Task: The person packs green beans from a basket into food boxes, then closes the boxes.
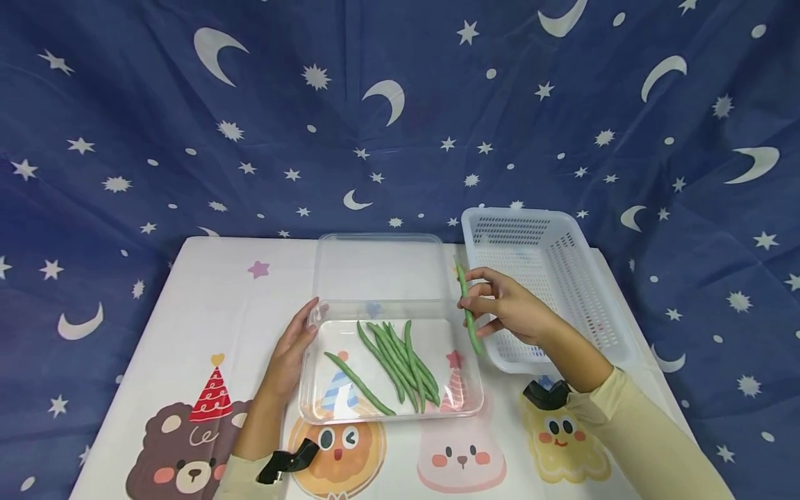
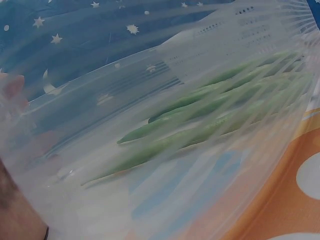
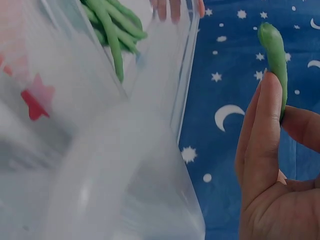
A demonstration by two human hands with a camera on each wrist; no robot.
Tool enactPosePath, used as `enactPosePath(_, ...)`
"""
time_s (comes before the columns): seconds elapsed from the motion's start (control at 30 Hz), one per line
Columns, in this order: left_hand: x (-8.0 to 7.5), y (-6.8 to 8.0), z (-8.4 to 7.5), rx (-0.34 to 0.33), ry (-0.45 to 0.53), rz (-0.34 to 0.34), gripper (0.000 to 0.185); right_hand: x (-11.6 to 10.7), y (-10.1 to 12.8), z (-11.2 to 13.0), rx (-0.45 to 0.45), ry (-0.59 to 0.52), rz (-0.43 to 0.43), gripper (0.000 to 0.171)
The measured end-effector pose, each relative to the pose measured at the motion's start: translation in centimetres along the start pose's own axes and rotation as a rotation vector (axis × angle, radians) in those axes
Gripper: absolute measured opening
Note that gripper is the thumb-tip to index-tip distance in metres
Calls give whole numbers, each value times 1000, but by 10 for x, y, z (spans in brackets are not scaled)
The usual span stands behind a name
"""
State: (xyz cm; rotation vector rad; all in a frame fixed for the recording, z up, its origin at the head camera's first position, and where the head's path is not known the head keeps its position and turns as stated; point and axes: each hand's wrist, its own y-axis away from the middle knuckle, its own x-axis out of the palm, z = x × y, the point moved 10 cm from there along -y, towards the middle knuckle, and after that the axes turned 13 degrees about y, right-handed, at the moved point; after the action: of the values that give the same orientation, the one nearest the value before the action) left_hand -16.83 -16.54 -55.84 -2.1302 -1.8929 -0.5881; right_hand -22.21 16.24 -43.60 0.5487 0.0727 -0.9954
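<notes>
Between the thumb and fingers of my right hand [image 1: 500, 305], a green bean [image 1: 471, 330] is pinched, upright and apart from the other beans. It is held above the gap between a clear plastic container [image 1: 390, 419] and a white slotted basket [image 1: 600, 292]. Several green beans [image 1: 406, 368] lie inside the container, most in a loose bunch and one apart on the left. My left hand [image 1: 290, 351] holds the container at its back left corner. In the left wrist view, the container's wall blurs the beans [image 2: 200, 130]. The right wrist view shows the pinched bean's tip [image 3: 272, 40] above my fingers.
Behind the container lies a clear rectangular lid or tray [image 1: 381, 267]. The basket stands at the back right of the table, near its edge. A white cloth [image 1: 262, 305] with cartoon prints covers the table. A blue star-patterned curtain [image 1: 425, 90] hangs behind and beside it.
</notes>
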Motion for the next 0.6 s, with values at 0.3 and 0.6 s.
enactPosePath(0.3,-3,-2,0,-3,-6,-14,55,20,1,3,-18,20,42,57)
enactPosePath(0.6,-1,-1,2,-21,-10,-18,55,35,3,3,-31,26,69,56)
